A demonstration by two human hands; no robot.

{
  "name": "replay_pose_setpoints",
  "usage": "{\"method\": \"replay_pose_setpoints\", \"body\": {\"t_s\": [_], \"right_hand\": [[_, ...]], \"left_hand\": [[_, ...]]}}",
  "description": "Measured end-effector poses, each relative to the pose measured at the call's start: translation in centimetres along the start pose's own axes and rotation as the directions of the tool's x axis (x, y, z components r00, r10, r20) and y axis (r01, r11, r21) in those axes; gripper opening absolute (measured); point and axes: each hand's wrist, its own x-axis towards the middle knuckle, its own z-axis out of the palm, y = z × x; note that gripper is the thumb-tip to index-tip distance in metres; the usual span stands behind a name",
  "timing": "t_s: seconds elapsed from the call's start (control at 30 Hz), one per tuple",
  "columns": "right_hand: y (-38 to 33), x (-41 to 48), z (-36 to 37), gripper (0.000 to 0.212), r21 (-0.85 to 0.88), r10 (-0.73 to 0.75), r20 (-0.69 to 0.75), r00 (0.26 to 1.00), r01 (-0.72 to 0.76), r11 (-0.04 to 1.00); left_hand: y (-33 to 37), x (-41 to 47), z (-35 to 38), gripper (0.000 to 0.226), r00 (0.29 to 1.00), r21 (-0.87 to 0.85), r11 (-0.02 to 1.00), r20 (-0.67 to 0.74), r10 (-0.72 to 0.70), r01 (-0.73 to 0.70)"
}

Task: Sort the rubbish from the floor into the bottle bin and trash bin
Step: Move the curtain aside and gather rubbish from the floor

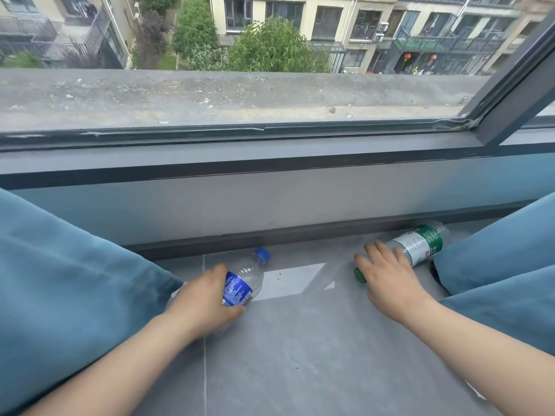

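Note:
A clear plastic bottle with a blue cap and blue label (244, 279) lies on the grey tiled floor near the wall. My left hand (204, 298) grips its lower body, thumb and fingers curled round it. To the right lies a clear bottle with a green cap and green-white label (420, 243), cap end pointing toward me. My right hand (387, 271) lies over its neck end with fingers spread and fairly straight, hiding that part of the bottle. No bin is in view.
Blue curtains hang at the left (60, 280) and right (504, 265), crowding both bottles. A low wall with a dark skirting (270, 235) runs behind them, under a wide window. Grey floor tiles (300, 355) stretch toward me.

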Motion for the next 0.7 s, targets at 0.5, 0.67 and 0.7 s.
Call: {"method": "replay_pose_setpoints", "body": {"t_s": [0.5,0.67,0.7], "right_hand": [[2.3,-2.8,-10.9,0.029,0.440,0.027,-0.248,0.968,0.088,0.894],[5.3,-7.8,-19.4,0.027,0.728,0.228,-0.200,0.953,-0.011,0.686],[5.9,-8.8,-21.2,0.028,0.764,0.258,-0.169,0.951,-0.039,0.644]], "left_hand": [[5.5,-4.3,-5.7,0.040,0.999,-0.430,0.902,0.030,-0.034,0.043],[11.2,-9.4,-14.6,0.034,1.000,-0.488,0.873,-0.031,0.005,-0.019],[12.3,-10.5,-16.5,0.031,0.999,-0.488,0.872,-0.033,0.009,-0.024]]}}
